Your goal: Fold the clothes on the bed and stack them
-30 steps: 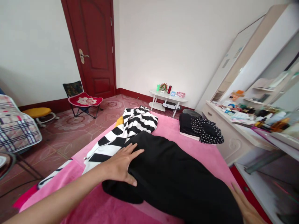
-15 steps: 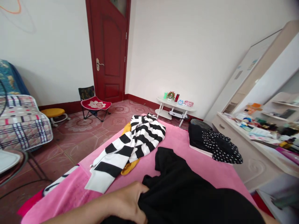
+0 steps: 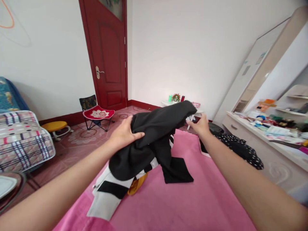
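A black top [image 3: 154, 128] is stretched between my two hands above the bed, with one end hanging down onto the pink cover. My left hand [image 3: 125, 133] grips its left side, thumb on the front and the other fingers behind the cloth. At the upper right end, my right hand [image 3: 199, 125] pinches the edge of the fabric. Beneath the black top lies a black-and-white striped garment [image 3: 103, 205], mostly covered, with a mustard-yellow cloth [image 3: 137, 185] sticking out below it.
Pink bedding [image 3: 192, 205] spreads under the clothes. A dotted black garment [image 3: 243, 150] lies at the right edge. Beyond stand a small white table [image 3: 166, 103], a folding chair [image 3: 98, 113] and a yellow stool [image 3: 55, 125]. A cluttered dresser [image 3: 240, 128] is on the right.
The black top has been lifted from the bed and carried forward and left, over the striped garment. My right hand has come into view, holding its far end.
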`<action>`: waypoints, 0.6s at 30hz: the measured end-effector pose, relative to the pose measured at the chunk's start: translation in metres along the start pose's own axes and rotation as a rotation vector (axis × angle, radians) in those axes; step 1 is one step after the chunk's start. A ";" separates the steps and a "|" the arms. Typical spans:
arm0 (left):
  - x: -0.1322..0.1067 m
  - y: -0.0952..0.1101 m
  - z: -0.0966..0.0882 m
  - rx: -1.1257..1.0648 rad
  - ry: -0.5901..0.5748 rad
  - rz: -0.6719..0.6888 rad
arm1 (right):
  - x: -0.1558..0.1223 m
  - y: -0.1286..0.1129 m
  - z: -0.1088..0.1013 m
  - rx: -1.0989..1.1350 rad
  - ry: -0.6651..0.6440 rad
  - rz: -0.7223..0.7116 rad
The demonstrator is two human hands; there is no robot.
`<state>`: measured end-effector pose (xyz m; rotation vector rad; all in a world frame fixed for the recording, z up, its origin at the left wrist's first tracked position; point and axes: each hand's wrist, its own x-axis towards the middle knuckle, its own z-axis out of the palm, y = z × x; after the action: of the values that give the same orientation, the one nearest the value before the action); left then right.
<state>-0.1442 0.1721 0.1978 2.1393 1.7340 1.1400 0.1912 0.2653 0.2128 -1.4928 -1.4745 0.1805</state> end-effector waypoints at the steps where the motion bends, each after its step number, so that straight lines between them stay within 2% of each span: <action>1: 0.000 -0.014 0.029 0.102 -0.107 -0.051 | -0.015 0.015 0.014 -0.043 0.005 0.046; 3: -0.012 -0.042 0.084 0.257 -0.401 -0.126 | -0.059 0.047 0.038 -0.082 -0.111 0.094; 4: -0.020 -0.054 0.106 0.311 -0.435 -0.131 | -0.085 0.062 0.047 -0.088 -0.193 0.116; 5: -0.028 -0.064 0.123 0.343 -0.443 -0.129 | -0.112 0.075 0.054 -0.086 -0.373 0.117; 7: -0.038 -0.077 0.140 0.348 -0.435 -0.117 | -0.160 0.091 0.060 -0.089 -0.516 0.027; 9: -0.041 -0.082 0.140 0.310 -0.437 -0.103 | -0.194 0.096 0.060 -0.150 -0.534 -0.126; 11: -0.041 -0.081 0.133 0.275 -0.432 -0.098 | -0.210 0.095 0.057 -0.206 -0.475 -0.186; 14: -0.045 -0.074 0.121 0.213 -0.369 -0.065 | -0.209 0.095 0.052 -0.148 -0.433 -0.058; 16: -0.045 -0.069 0.111 0.118 -0.298 -0.026 | -0.201 0.095 0.049 -0.039 -0.420 0.065; 18: -0.036 -0.065 0.095 0.026 -0.228 -0.065 | -0.193 0.086 0.045 0.132 -0.388 0.215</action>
<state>-0.1348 0.1917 0.0793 2.1155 1.7093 0.8250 0.1700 0.1494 0.0315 -1.5649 -1.5620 0.7182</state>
